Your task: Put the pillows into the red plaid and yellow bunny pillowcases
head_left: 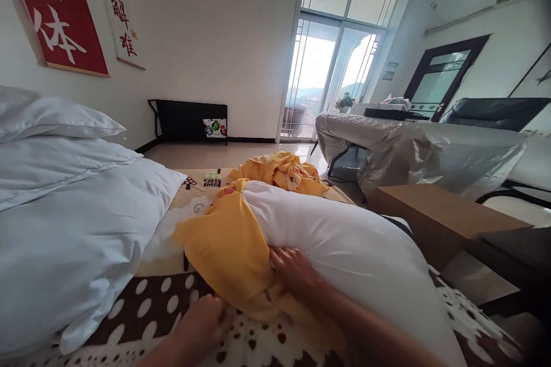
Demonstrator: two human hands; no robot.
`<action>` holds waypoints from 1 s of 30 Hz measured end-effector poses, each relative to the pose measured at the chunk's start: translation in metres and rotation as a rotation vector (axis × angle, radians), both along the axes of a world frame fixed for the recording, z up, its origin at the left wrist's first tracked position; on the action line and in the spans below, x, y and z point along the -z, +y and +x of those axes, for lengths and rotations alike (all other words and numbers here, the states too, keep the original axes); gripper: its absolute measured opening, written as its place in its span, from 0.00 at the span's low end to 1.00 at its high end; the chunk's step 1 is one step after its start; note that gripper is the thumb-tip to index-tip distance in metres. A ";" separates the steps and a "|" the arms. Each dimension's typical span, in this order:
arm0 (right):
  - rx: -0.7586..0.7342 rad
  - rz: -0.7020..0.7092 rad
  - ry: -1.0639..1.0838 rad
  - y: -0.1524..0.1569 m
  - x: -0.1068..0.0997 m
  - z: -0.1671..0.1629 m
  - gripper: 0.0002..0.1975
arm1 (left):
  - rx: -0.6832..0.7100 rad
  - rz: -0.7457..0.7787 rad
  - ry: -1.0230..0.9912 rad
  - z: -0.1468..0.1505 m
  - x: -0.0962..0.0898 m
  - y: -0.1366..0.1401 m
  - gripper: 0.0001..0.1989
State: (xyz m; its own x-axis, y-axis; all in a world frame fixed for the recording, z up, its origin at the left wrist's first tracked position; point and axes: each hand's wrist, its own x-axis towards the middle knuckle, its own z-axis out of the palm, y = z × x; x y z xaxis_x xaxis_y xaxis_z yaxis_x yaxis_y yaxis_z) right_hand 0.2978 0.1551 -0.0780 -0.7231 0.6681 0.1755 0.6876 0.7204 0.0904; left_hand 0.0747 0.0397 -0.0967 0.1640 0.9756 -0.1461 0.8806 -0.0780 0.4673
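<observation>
Could bunch or twist the yellow cloth (pixel 228 246) on the left end of the white pillow (pixel 340 235), near centre, from uneven tugging; could lose the cloth's edge from a slack hold. Touching that edge with the right hand (pixel 297 269), with fingers bent and close together, cannot tell if clamped; with the left hand (pixel 200 321) curled nearer and left, too blurred to tell if clamped on cloth. Counting two hands, one white pillow, one yellow cloth, one yellow bundle (pixel 282 169) farther back, two scrolls (pixel 71 16) at far left
</observation>
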 end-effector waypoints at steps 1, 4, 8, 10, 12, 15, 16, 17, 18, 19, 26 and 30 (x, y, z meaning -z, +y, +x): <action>0.001 -0.002 0.000 0.001 0.000 0.001 0.15 | -0.101 -0.142 -0.146 -0.009 0.007 -0.001 0.16; 0.025 -0.035 0.016 0.001 -0.007 0.005 0.19 | -0.304 -0.473 -0.721 -0.015 0.010 0.008 0.29; 0.088 -0.088 0.108 -0.003 -0.024 0.008 0.25 | -0.421 -0.305 -1.127 0.016 0.001 0.031 0.36; 0.143 -0.103 0.187 -0.003 -0.038 0.006 0.25 | -0.406 -0.156 -1.139 0.036 -0.005 0.041 0.32; 0.219 -0.102 0.256 0.000 -0.053 0.002 0.22 | -0.354 -0.073 -1.108 0.050 -0.014 0.049 0.28; 0.306 -0.077 0.300 0.007 -0.067 -0.010 0.18 | -0.278 0.019 -1.027 0.063 -0.032 0.056 0.24; 0.308 -0.075 0.295 0.009 -0.068 -0.016 0.17 | -0.259 0.047 -0.994 0.067 -0.037 0.055 0.22; 0.293 -0.085 0.280 0.010 -0.065 -0.022 0.16 | -0.234 0.070 -0.951 0.071 -0.039 0.054 0.20; 0.265 -0.106 0.258 0.010 -0.060 -0.028 0.15 | -0.203 0.085 -0.902 0.076 -0.039 0.051 0.18; 0.228 -0.134 0.229 0.009 -0.054 -0.033 0.13 | -0.168 0.089 -0.848 0.081 -0.037 0.047 0.16; 0.029 -0.240 0.140 0.002 -0.026 -0.037 0.08 | 0.112 -0.028 -0.593 0.069 -0.036 0.008 0.14; -0.015 -0.260 0.180 0.001 -0.040 -0.028 0.17 | 0.233 -0.042 -0.547 0.015 -0.101 -0.004 0.15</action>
State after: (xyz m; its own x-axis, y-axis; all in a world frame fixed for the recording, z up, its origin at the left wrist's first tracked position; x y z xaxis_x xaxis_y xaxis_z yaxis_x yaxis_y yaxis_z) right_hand 0.2693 0.1563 -0.0381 -0.7063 0.6965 0.1262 0.6648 0.7139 -0.2199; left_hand 0.0895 0.0362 0.0044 0.4351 0.9002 -0.0182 0.4731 -0.2114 0.8553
